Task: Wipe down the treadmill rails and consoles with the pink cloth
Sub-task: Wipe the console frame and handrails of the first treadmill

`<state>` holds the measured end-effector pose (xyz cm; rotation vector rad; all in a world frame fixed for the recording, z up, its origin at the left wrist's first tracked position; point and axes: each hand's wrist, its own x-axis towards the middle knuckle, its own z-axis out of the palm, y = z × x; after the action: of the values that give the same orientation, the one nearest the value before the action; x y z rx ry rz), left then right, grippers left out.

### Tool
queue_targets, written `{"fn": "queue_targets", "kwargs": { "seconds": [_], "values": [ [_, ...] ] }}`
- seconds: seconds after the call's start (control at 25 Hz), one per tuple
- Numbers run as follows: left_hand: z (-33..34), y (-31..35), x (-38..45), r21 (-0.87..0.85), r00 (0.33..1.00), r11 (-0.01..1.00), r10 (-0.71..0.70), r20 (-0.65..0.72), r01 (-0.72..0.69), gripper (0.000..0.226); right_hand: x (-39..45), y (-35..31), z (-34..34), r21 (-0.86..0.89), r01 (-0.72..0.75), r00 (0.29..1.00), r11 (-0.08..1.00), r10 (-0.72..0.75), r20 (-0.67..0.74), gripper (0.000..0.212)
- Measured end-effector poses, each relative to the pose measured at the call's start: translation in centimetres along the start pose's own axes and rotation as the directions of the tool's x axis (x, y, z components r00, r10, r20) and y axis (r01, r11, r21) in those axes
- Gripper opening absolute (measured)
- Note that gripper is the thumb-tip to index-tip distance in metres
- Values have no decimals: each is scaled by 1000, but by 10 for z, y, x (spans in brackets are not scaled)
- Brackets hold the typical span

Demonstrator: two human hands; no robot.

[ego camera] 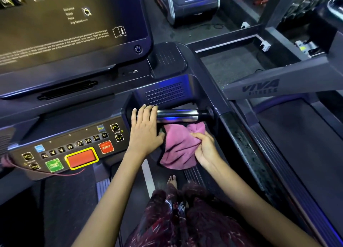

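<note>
Hanging just below the chrome grip bar (182, 114), the pink cloth (179, 146) was bunched and creased, its upper edge close under the bar and its lower edge drooping toward the belt side. The right hand (205, 149) pinched the cloth at its right-hand folds, fingers curled into the fabric; held firmly, as far as could be judged. The left hand (144, 129) lay with straight fingers over the left end of the bar, holding nothing, fingertips resting on the metal.

Key relation: the bar's long axis ran left to right, and the cloth sat directly beneath its middle, so the bar lay up and slightly forward from the pinch. The right hand was nearer the bar's unwiped right stretch; the left hand covered the left end.

The button console (74, 148) lay left of the bar, beyond the left hand. The side rail (239, 135) ran right of the bar, well apart from the cloth.

Judgement: a short lift of the cloth onto the bar seemed the likely next step.
</note>
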<state>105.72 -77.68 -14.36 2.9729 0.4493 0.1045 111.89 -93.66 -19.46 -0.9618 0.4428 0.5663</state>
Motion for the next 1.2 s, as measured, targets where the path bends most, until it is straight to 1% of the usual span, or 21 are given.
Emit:
{"fn": "queue_targets", "kwargs": {
  "seconds": [0.08, 0.12, 0.24, 0.28, 0.36, 0.44, 0.56, 0.68, 0.72, 0.8, 0.88, 0.96, 1.0, 1.08, 1.12, 1.16, 1.2],
  "values": [
    [1, -1, 0, -19, 1000, 1000, 7, 0, -7, 80, 1, 3, 12, 72, -36, 998, 997, 33, 45, 26],
    [0, -2, 1, -29, 1000, 999, 12, -8, -13, 80, 1, 6, 20, 58, -51, 996, 997, 47, 72, 27],
    [-3, -5, 1, -45, 999, 998, 40, 10, -39, 84, -6, 15, 44, -69, -108, 979, 992, 118, 166, 29],
    [-4, -5, 1, -57, 999, 997, 43, 20, -42, 84, -7, 15, 45, -107, -110, 976, 988, 128, 174, 30],
    [-5, -3, 1, -81, 999, 996, 36, 27, -34, 83, -7, 7, 35, -124, -80, 985, 989, 97, 140, 32],
    [-7, -2, 2, -87, 999, 996, 25, 32, -22, 81, -4, -3, 17, -84, -32, 997, 996, 38, 67, 32],
    [-6, -5, 2, -102, 999, 995, 20, 46, -16, 76, -1, -6, 12, -28, 8, 1000, 1000, -8, 20, 31],
    [-4, -6, 1, -109, 999, 994, 22, 36, -18, 86, -1, -3, 20, -16, 20, 1000, 1000, -20, 1, 31],
    [-3, -5, 1, -113, 1000, 994, 9, 11, -8, 87, -5, -5, 19, -33, 18, 1000, 999, -18, -1, 30],
    [-1, -2, 1, -118, 999, 993, -18, -40, 13, 85, -20, -11, 9, -129, 25, 1000, 991, -22, 22, 28],
    [1, 0, 0, -106, 997, 994, -30, -65, 23, 81, -43, -24, -3, -281, 110, 990, 953, -80, 118, 31],
    [3, 0, 1, -93, 996, 995, -40, -82, 32, 77, -65, -54, -6, -433, 276, 956, 858, -198, 216, 47],
    [3, 0, 2, -81, 995, 996, -48, -88, 41, 75, -75, -78, -4, -496, 367, 928, 787, -276, 250, 51],
    [5, 4, 5, -37, 992, 997, -72, -106, 68, 71, -97, -133, 2, -574, 534, 845, 621, -407, 347, 53],
    [5, 7, 8, -21, 989, 995, -95, -113, 93, 70, -106, -161, 5, -610, 604, 794, 513, -453, 405, 52],
    [4, 11, 11, -9, 987, 993, -122, -105, 122, 70, -112, -186, 7, -657, 653, 742, 376, -491, 456, 52],
    [1, 15, 14, -4, 986, 988, -153, -70, 153, 73, -114, -208, 9, -709, 674, 691, 209, -518, 504, 51]
  ]
}}
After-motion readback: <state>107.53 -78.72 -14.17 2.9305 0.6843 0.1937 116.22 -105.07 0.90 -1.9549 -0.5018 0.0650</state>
